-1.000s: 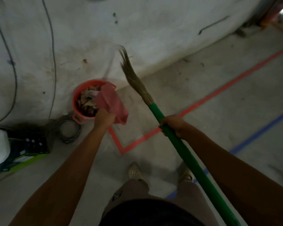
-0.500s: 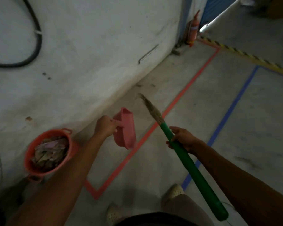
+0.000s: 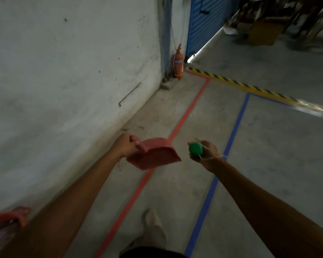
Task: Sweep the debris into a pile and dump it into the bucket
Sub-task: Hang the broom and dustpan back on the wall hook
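Note:
My left hand (image 3: 124, 146) grips the handle of a pink dustpan (image 3: 153, 155), held flat above the floor with no debris showing on it. My right hand (image 3: 205, 151) grips the green broom handle (image 3: 195, 149); only its round end faces me, and the bristles are hidden. A cord from the handle loops round my wrist. The orange bucket (image 3: 6, 218) sits at the bottom left by the wall, mostly cut off by the frame and my left arm.
A white wall (image 3: 63, 81) runs along the left. Red tape (image 3: 186, 114) and blue tape (image 3: 235, 127) lines cross the concrete floor. A red fire extinguisher (image 3: 177, 64) stands in the far corner beside a blue shutter (image 3: 203, 25). Yellow-black hazard tape (image 3: 250, 86) lies beyond.
My view has swung right and up, away from the bucket. The dustpan has come away from the bucket and levelled out. The broom has turned so its handle end points at me.

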The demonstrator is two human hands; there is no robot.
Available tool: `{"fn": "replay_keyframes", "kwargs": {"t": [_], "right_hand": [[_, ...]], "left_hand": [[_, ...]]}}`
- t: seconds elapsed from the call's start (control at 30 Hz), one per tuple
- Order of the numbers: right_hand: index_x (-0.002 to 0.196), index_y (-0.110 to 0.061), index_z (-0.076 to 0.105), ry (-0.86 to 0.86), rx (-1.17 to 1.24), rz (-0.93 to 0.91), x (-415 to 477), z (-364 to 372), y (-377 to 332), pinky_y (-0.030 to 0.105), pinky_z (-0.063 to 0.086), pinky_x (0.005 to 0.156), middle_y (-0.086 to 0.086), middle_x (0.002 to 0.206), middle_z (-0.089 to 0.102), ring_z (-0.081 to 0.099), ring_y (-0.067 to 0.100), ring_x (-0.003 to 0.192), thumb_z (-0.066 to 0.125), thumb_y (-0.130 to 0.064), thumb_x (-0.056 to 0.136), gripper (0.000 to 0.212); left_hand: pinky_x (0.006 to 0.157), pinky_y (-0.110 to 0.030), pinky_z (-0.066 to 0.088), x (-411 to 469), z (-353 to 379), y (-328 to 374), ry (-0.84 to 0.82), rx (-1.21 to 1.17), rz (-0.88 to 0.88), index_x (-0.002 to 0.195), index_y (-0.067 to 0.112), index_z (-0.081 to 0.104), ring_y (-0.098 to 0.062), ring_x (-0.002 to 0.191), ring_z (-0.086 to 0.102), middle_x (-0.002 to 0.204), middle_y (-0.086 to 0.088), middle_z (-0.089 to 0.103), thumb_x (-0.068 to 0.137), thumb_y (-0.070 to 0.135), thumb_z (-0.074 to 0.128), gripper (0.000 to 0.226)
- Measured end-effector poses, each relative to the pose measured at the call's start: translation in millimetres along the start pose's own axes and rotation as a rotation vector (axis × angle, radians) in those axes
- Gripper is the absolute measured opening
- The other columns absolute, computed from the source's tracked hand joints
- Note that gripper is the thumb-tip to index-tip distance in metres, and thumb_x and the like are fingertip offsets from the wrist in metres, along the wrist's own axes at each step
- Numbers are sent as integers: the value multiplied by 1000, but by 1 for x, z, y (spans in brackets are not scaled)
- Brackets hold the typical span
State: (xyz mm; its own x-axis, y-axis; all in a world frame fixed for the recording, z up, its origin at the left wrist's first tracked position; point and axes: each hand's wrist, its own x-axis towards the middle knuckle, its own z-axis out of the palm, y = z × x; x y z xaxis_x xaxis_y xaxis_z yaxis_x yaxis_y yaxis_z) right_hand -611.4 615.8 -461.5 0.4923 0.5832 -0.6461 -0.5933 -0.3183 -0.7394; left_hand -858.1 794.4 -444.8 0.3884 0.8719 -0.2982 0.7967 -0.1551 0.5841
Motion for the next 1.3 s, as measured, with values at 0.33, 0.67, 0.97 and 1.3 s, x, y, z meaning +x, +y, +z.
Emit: {"fn": "replay_keyframes", "kwargs": {"t": [0.33, 0.67, 0.97, 1.3], "right_hand": [[118, -6, 59, 1, -32, -93, 156, -10, -168, 36, 61, 74, 14, 115, 47, 57, 29, 98, 41, 15, 93, 37], [132, -17, 60, 291, -1005, -502, 310, -24, -371, 30, 47, 73, 5, 110, 70, 61, 18, 88, 75, -19, 87, 47], [110, -15, 64, 269, -992, -724, 474, -60, -578, 23, 43, 58, -1, 92, 63, 65, 21, 85, 80, -18, 79, 34], [109, -14, 69, 111, -865, -852, 632, -57, -821, 43, 59, 83, 6, 100, 75, 72, 22, 89, 75, -33, 87, 30]], "left_hand": [[69, -36, 52, 219, 6, 166, 120, 52, 231, 68, 10, 65, -26, 73, 67, 74, -11, 71, 81, 16, 76, 18], [60, -32, 30, 426, -8, 333, 31, 368, 454, 70, 14, 52, -32, 78, 58, 81, -15, 63, 91, 29, 61, 28], [50, -24, 32, 607, 4, 497, -8, 241, 455, 62, 17, 54, -11, 58, 50, 62, 1, 54, 85, 13, 71, 29], [46, -23, 30, 779, -11, 677, 4, -223, 377, 62, 8, 55, -9, 46, 40, 55, -7, 47, 84, 32, 77, 40]]}}
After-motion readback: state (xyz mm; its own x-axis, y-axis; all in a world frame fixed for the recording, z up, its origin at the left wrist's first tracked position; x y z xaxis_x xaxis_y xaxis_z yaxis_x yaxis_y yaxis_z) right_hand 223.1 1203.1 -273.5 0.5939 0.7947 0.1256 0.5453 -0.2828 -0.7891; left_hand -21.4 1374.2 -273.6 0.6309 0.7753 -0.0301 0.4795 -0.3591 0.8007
